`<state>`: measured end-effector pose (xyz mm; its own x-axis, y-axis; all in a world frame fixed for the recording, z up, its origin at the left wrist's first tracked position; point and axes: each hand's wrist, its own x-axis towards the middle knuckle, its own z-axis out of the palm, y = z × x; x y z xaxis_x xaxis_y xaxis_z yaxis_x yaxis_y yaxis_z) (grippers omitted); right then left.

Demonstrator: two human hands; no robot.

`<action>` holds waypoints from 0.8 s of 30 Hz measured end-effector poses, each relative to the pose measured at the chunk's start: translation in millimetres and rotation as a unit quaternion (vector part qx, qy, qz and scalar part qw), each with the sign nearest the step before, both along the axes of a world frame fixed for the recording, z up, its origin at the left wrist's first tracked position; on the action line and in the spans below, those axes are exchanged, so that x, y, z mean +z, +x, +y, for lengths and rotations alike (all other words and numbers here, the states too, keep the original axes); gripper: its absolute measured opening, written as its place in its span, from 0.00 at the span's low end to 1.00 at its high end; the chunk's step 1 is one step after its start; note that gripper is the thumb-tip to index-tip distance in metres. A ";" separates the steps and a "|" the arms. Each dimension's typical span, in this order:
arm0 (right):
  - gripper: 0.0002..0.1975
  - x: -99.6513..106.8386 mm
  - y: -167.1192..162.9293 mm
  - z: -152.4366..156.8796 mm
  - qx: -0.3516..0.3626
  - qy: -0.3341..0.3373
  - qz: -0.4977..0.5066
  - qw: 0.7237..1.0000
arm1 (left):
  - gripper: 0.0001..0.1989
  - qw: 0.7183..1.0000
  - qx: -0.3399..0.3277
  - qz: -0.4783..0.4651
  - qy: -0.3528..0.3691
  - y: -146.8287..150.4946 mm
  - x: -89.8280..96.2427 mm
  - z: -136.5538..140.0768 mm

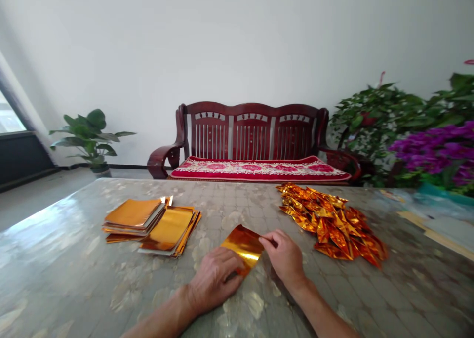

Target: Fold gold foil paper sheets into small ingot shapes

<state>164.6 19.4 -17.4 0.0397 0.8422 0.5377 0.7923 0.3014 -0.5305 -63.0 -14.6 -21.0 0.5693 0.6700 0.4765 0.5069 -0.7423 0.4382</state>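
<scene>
A shiny gold foil paper sheet (244,243) lies on the table in front of me, set at an angle. My left hand (218,274) rests over its near left part, fingers laid across the foil and hiding that edge. With thumb and forefinger, my right hand (283,254) pinches the sheet's right corner. To the left are two stacks of flat foil sheets, an upper-left stack (131,213) and a nearer stack (168,229) touching it. A heap of folded, pointed foil pieces (333,224) spreads out to the right of my right hand.
The table (122,288) has a patterned, glossy cover. Clear plastic wrapping (440,212) lies at its right edge. Beyond the table stands a dark red wooden bench (252,135) with a red patterned cushion. A potted plant (92,135) is at left, purple flowers (440,152) at right.
</scene>
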 end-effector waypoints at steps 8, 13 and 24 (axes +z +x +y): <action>0.09 12.7 0.8 -16.6 0.087 0.215 -0.056 0.971 | 0.35 0.977 0.106 -0.183 0.001 -4.2 -2.4 4.1; 0.10 25.7 -3.5 -30.4 0.175 0.317 -0.132 0.923 | 0.24 0.978 0.097 -0.175 0.054 -6.8 0.8 7.3; 0.09 5.3 -13.3 -25.1 0.164 0.110 -0.213 0.957 | 0.22 0.988 0.145 0.051 -0.012 -11.9 4.3 15.1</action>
